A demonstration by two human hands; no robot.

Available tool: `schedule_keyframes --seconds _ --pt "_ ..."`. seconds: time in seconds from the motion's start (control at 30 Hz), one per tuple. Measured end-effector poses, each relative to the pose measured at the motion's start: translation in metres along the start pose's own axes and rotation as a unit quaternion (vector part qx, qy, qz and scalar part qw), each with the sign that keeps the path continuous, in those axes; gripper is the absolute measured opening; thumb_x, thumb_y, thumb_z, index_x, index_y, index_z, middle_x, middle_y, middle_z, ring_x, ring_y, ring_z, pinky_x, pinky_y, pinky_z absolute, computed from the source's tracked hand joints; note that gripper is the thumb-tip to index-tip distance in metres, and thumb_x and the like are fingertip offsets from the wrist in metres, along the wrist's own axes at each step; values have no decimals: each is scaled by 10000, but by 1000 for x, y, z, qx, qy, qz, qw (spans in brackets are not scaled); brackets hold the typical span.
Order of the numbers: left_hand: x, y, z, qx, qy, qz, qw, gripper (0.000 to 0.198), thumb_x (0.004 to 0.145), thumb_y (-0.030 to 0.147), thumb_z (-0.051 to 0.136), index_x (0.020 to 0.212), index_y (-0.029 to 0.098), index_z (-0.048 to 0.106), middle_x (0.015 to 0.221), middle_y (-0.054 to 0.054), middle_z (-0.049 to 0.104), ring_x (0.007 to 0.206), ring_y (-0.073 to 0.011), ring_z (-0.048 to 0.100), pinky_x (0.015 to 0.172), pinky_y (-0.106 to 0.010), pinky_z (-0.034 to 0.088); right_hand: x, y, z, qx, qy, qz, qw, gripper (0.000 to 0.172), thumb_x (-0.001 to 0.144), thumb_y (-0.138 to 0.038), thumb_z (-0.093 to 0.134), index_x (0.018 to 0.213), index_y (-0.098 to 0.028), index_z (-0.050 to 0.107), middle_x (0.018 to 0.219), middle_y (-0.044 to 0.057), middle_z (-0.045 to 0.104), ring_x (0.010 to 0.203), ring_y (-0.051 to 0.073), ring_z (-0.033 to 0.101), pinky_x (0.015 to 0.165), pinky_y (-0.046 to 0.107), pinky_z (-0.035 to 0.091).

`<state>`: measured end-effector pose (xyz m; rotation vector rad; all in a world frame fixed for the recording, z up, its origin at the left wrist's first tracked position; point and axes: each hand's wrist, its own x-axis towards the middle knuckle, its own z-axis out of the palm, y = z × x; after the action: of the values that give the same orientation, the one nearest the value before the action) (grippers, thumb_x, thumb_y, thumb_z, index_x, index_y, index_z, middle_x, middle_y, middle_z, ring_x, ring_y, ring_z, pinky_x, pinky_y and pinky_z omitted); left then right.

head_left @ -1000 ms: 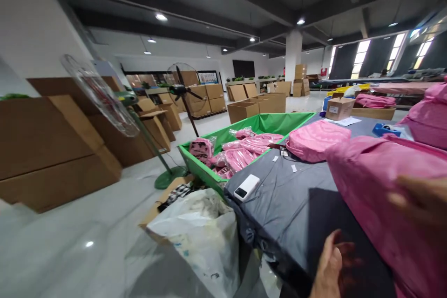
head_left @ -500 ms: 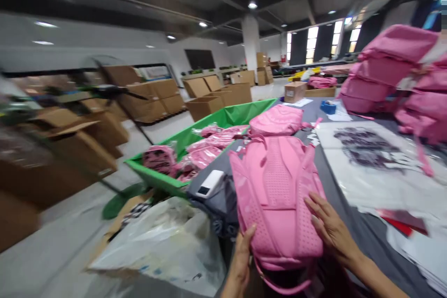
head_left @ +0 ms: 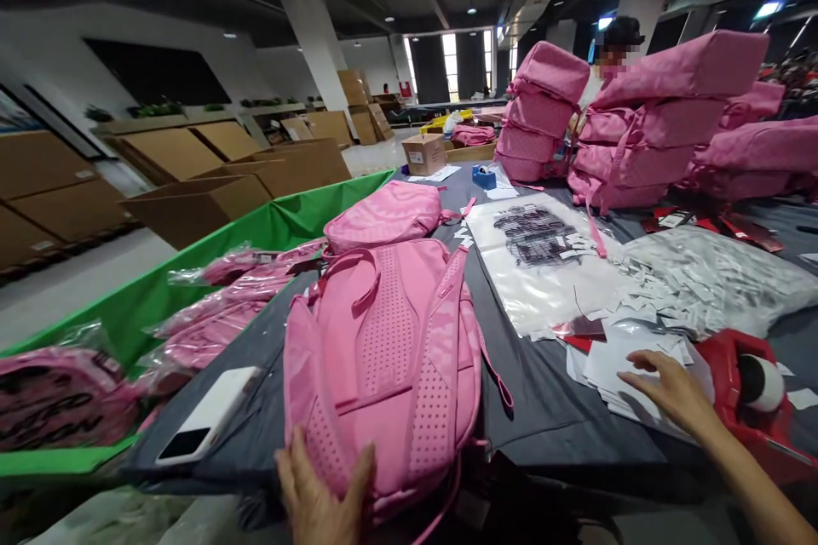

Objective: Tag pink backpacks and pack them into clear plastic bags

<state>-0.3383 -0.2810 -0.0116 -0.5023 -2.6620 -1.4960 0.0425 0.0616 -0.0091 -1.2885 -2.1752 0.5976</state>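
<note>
A pink backpack (head_left: 383, 332) lies on the grey-covered table, its dotted back panel and shoulder straps facing up. My left hand (head_left: 329, 485) rests on its lower left corner, thumb and fingers spread apart. Over to the right, my right hand (head_left: 671, 392) hovers at a pile of white papers (head_left: 607, 379), fingers apart; whether they touch the paper I cannot tell. Just beyond that hand stands a red tape dispenser (head_left: 722, 366) with a white roll. A second pink bag (head_left: 387, 213) lies past the backpack's top end.
To the left, a green-sided bin (head_left: 268, 221) holds bagged pink items. A white device (head_left: 208, 417) lies by the table's left edge. Stacked pink backpacks (head_left: 665, 115), a printed plastic bag (head_left: 530, 238) and a bag of white tags (head_left: 722, 272) occupy the right. A person (head_left: 617, 51) stands behind the stacks.
My right hand has left the backpack and moved right to the papers. My left hand stays at the bag's lower left. The view has turned right, bringing the tape dispenser into sight.
</note>
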Motion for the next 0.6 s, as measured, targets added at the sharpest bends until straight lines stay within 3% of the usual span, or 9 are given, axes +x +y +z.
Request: schedule_keyframes --seconds 0.07,0.13,0.23,0.33,0.4,0.5,0.57,0.6 --pt "20 6 4 46 4 36 998 1123 722 751 550 1563 73 245 1655 -256 157 1536 -425 121 1233 -605 156 5 18 -3 -27 -35 15 999 654 628 -871 605 742 -235 708 739 89 717 729 297 671 644 402 530" --pt "47 4 -2 42 -18 44 998 1091 722 737 537 1552 76 282 1650 -236 204 1522 -410 206 1239 -573 182 5 24 0 -29 -38 28 998 674 651 -894 549 701 -241 712 707 84 705 723 295 657 643 395 511" --pt "82 -11 -22 39 -85 47 995 1011 764 670 550 1574 143 253 1659 -156 244 1504 -365 289 1246 -529 206 3 24 5 -18 -29 23 999 711 706 -912 467 694 -250 727 756 84 718 760 289 658 685 392 505" --pt "95 -22 -40 57 -116 77 989 985 790 622 565 1584 151 223 1667 -150 226 1508 -371 277 1242 -548 208 8 23 1 -25 -40 -19 999 746 738 -924 416 729 -250 733 789 88 719 762 282 662 695 394 504" --pt "89 -20 -46 65 -106 114 986 925 796 605 573 1562 172 288 1660 -141 252 1518 -388 241 1235 -575 214 16 22 -7 -56 -15 -51 997 785 771 -926 341 775 -244 729 828 100 723 785 300 671 707 420 501" --pt "54 -2 -43 70 -14 200 977 741 831 543 594 1465 186 456 1642 -123 300 1528 -382 213 1246 -588 178 28 14 -25 -131 43 -104 985 751 874 -826 242 819 -231 696 878 128 730 817 327 678 732 457 491" --pt "16 18 -31 43 18 264 963 527 869 450 616 1333 201 595 1556 -119 450 1476 -352 351 1243 -568 224 30 1 -35 -186 72 -146 969 656 936 -699 234 823 -225 673 866 142 728 812 329 674 738 455 485" --pt "-4 30 -21 14 -15 282 959 382 886 394 619 1231 238 667 1428 -99 590 1401 -330 467 1221 -553 292 27 -9 -38 -208 80 -162 961 604 952 -635 241 833 -225 668 866 143 726 791 324 671 713 439 481"
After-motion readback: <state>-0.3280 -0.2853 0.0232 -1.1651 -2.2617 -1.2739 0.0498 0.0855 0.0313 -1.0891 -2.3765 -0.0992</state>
